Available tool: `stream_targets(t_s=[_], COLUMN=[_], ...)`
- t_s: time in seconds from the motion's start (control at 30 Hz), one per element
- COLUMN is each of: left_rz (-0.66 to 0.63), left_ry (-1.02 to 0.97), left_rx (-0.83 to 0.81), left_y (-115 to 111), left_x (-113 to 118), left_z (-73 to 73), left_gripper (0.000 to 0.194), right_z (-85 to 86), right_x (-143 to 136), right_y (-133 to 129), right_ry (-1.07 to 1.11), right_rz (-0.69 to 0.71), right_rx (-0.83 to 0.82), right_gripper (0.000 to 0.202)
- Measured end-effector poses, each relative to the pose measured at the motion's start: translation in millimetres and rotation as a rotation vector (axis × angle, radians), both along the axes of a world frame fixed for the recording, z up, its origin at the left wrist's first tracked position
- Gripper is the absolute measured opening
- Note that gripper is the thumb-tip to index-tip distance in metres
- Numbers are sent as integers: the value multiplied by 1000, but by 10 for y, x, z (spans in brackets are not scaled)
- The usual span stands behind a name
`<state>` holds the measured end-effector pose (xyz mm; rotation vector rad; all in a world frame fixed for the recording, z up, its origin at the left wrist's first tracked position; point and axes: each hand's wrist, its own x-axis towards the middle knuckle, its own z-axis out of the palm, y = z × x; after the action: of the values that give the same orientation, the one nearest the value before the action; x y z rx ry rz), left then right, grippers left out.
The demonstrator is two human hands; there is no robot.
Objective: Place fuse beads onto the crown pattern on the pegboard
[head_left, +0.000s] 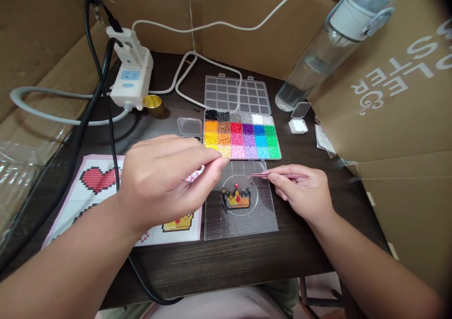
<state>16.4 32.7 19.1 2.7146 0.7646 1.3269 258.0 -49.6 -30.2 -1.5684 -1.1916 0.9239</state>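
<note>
My right hand [302,189] is closed on pink tweezers [282,175], their tips over the upper right rim of a clear round ring [254,208]. A tiny bead may be at the tips; I cannot tell. Inside the ring, a crown of fuse beads [237,199] in black, yellow, orange and red stands on a clear pegboard [240,229]. Thumb and forefinger of my left hand [165,182] are pinched together before the yellow corner of the bead box [249,135]; what they hold, if anything, is too small to make out.
A pattern sheet [97,180] lies partly under my left arm. A small black-bead case [189,126] and gold cup [154,105] are behind that hand. A power strip [132,78] with cables stands left; a water bottle [314,64] and white-bead case [298,126] are right. Cardboard walls [240,41] surround the table.
</note>
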Motion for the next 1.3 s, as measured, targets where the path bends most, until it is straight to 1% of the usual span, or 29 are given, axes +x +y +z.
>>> stream_targets(t_s=[0.4,0.8,0.97,1.17,1.3], left_rz=[12,26,4,-1,2], left_ry=[-3,16,8,11,7], left_rx=[49,44,32,4,9], left_y=[5,4,5,8,1], left_x=[-4,0,-17,-13,-7], left_z=[-14,-10,-13,-4,-5], left_gripper=[6,5,7,9,7], right_z=[18,6,-7,37,93], right_x=[-16,-10,5,-10,-43], right_y=[7,-8,-1,-33,-105], right_ry=[-16,27,38,134,87], right_rz=[-4,-21,-16,37,115], right_rx=[-27,-7,-4,-36,-49], right_gripper=[19,18,16,16,17])
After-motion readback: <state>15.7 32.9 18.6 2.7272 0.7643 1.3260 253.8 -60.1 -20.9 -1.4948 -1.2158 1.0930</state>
